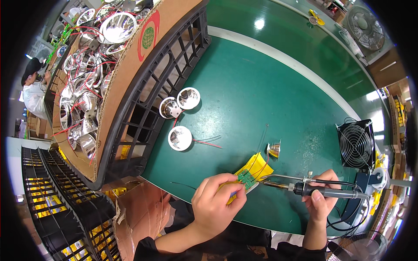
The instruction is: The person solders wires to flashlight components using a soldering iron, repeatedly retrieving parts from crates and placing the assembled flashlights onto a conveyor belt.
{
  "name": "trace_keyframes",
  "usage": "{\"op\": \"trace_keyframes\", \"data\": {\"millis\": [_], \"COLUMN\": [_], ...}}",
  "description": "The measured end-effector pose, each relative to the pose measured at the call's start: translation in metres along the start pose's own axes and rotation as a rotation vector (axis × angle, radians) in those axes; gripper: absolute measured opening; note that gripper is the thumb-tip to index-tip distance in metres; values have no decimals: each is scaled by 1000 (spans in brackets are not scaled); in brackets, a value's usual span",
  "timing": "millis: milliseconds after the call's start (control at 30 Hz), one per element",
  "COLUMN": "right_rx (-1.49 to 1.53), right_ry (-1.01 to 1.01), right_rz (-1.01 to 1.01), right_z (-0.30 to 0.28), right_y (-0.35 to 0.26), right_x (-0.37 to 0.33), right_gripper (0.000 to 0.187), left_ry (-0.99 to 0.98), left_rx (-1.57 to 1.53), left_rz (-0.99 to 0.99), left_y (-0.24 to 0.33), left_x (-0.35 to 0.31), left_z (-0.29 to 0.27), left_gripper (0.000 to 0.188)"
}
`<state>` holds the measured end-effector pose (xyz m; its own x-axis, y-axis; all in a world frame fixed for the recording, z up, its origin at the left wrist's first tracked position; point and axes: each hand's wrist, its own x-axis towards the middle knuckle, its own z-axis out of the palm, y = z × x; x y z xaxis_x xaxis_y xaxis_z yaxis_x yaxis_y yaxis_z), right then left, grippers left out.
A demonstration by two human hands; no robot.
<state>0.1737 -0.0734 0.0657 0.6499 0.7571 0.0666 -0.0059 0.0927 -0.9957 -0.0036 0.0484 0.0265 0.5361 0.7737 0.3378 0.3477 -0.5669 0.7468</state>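
My left hand (217,202) pinches a small green circuit board (246,179) at the table's near edge. Beneath and behind the board is a yellow casing (257,164), partly hidden by my fingers. In my right hand (321,198) lies a soldering iron (305,189) with a thin metal tube along its top. Its tip points left and comes close to the board's right side; whether they touch I cannot tell. Thin wires run from the board toward a small silver reflector (274,150) just beyond the casing.
Three shiny reflector cups (180,138) with red and black wires lie left of centre on the green table (248,95). A cardboard box (126,82) full of reflectors sits in a black crate (152,95) on the left. At the right stands a small black fan (356,143).
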Motion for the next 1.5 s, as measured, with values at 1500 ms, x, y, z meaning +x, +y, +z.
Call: {"op": "trace_keyframes", "data": {"millis": [1500], "right_rx": [25], "right_ry": [108], "right_rz": [-113], "right_z": [-18], "right_y": [2], "right_x": [2], "right_gripper": [32], "left_ry": [125], "left_rx": [-222], "left_rz": [-420], "left_y": [-50], "left_x": [-7], "left_z": [-68], "left_gripper": [21]}}
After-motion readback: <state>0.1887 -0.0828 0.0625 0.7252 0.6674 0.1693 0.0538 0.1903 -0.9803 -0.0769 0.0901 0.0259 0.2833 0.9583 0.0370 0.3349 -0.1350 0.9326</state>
